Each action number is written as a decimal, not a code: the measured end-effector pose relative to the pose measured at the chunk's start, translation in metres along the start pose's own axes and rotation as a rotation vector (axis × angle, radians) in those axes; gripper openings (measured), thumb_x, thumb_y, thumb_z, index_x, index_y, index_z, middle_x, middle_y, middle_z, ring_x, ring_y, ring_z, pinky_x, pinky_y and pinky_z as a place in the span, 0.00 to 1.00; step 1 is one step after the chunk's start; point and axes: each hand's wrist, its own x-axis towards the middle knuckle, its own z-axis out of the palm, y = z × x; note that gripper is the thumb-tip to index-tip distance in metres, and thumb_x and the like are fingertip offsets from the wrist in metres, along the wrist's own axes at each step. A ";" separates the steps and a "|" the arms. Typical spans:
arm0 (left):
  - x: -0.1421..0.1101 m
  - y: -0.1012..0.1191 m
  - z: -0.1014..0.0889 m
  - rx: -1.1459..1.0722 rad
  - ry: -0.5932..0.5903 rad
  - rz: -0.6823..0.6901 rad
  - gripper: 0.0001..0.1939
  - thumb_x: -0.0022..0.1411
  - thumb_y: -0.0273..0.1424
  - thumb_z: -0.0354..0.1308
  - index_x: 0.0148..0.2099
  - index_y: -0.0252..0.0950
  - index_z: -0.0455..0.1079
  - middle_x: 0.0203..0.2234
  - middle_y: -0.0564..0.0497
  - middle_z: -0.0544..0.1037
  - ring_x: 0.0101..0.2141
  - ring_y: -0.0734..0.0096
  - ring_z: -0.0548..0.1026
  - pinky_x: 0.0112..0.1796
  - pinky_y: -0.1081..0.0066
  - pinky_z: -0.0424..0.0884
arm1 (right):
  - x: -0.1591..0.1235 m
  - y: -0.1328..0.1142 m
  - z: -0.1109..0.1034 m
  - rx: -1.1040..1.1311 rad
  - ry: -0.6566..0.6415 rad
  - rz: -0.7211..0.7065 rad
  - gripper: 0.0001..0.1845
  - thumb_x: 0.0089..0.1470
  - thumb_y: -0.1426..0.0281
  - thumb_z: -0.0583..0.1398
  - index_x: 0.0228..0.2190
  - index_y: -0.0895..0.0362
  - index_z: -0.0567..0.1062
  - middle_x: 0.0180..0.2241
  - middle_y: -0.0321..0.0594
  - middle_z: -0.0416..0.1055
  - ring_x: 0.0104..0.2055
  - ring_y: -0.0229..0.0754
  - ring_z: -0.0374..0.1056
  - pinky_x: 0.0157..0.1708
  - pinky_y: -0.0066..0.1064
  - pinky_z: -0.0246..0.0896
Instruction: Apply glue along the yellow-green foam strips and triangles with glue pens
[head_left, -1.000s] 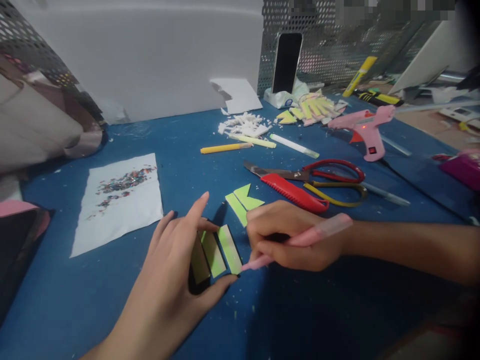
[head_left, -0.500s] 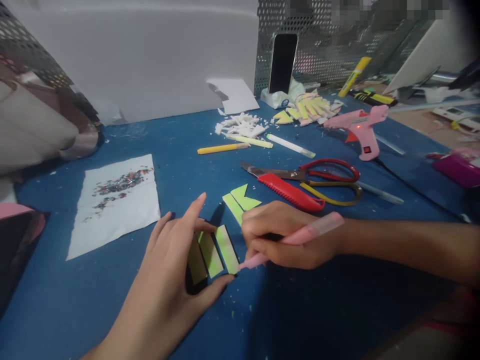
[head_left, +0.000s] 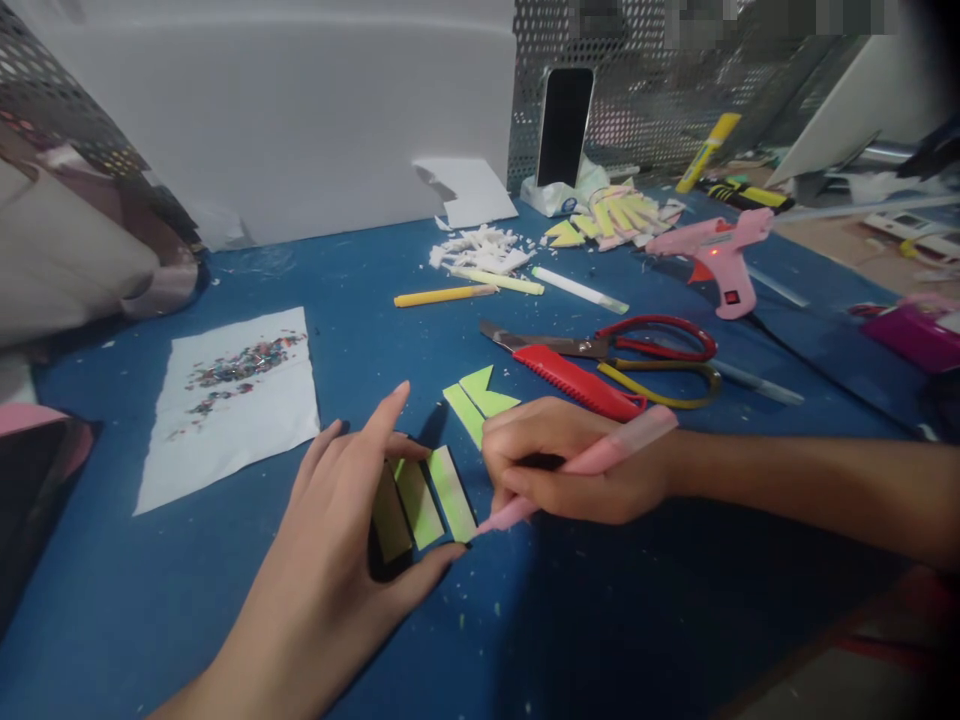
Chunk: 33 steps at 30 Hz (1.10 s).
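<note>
Near the middle of the blue table [head_left: 360, 360], the left hand [head_left: 337, 520] is curved half open; its thumb and one bent finger meet the two ends of the right-hand green strip [head_left: 453, 495], probably so that it cannot slide, though how firmly they press I cannot tell. Two other strips [head_left: 420, 503] lie under the same palm, side by side with it. The right hand [head_left: 566, 460] is closed around a pink marker [head_left: 604, 450], held slanted and low as for writing, which should give good control of the tip; this tip is at the strip's near right corner. Notched green pieces [head_left: 484, 395] lie just beyond. The scissors [head_left: 574, 347] and red cutter [head_left: 581, 383] rest together toward the right edge, perhaps for easy reach. The pink glue gun [head_left: 724, 245] stands closer to that edge, its cord running off there. Toward the left edge, white paper [head_left: 202, 465] carries small coloured bits [head_left: 247, 365], likely to prevent their scattering.
</note>
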 end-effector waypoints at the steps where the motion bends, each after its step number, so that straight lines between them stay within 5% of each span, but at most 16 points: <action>1: 0.000 0.000 0.000 0.001 -0.002 0.000 0.45 0.68 0.46 0.62 0.79 0.54 0.44 0.50 0.49 0.80 0.52 0.53 0.79 0.68 0.32 0.57 | 0.000 -0.001 0.000 0.004 -0.002 0.003 0.14 0.69 0.71 0.57 0.29 0.58 0.72 0.31 0.40 0.80 0.33 0.37 0.69 0.36 0.30 0.62; 17: 0.001 -0.002 -0.001 0.067 -0.018 0.054 0.43 0.71 0.48 0.61 0.79 0.54 0.45 0.59 0.46 0.77 0.58 0.50 0.76 0.67 0.34 0.59 | -0.001 -0.003 -0.002 0.160 0.295 0.050 0.20 0.74 0.66 0.56 0.31 0.62 0.77 0.29 0.38 0.73 0.30 0.33 0.69 0.32 0.25 0.65; 23: 0.014 0.004 0.004 0.110 0.035 0.097 0.51 0.65 0.38 0.67 0.79 0.51 0.41 0.56 0.45 0.79 0.55 0.52 0.78 0.67 0.34 0.60 | -0.003 0.003 0.002 0.102 0.219 -0.004 0.23 0.74 0.62 0.56 0.28 0.61 0.74 0.27 0.36 0.70 0.28 0.34 0.66 0.29 0.26 0.59; 28: 0.015 0.007 0.005 0.097 0.046 0.109 0.48 0.67 0.33 0.61 0.80 0.48 0.39 0.55 0.45 0.79 0.57 0.54 0.77 0.68 0.36 0.60 | -0.003 0.005 0.005 0.012 0.208 -0.016 0.25 0.75 0.64 0.53 0.25 0.59 0.70 0.24 0.33 0.66 0.25 0.33 0.62 0.28 0.26 0.56; 33: -0.001 0.007 -0.001 0.022 0.007 0.121 0.45 0.70 0.35 0.57 0.80 0.52 0.37 0.60 0.46 0.78 0.58 0.57 0.79 0.65 0.45 0.70 | 0.000 -0.001 0.002 -0.094 0.273 0.051 0.20 0.73 0.66 0.52 0.28 0.58 0.69 0.29 0.36 0.70 0.30 0.35 0.65 0.32 0.28 0.59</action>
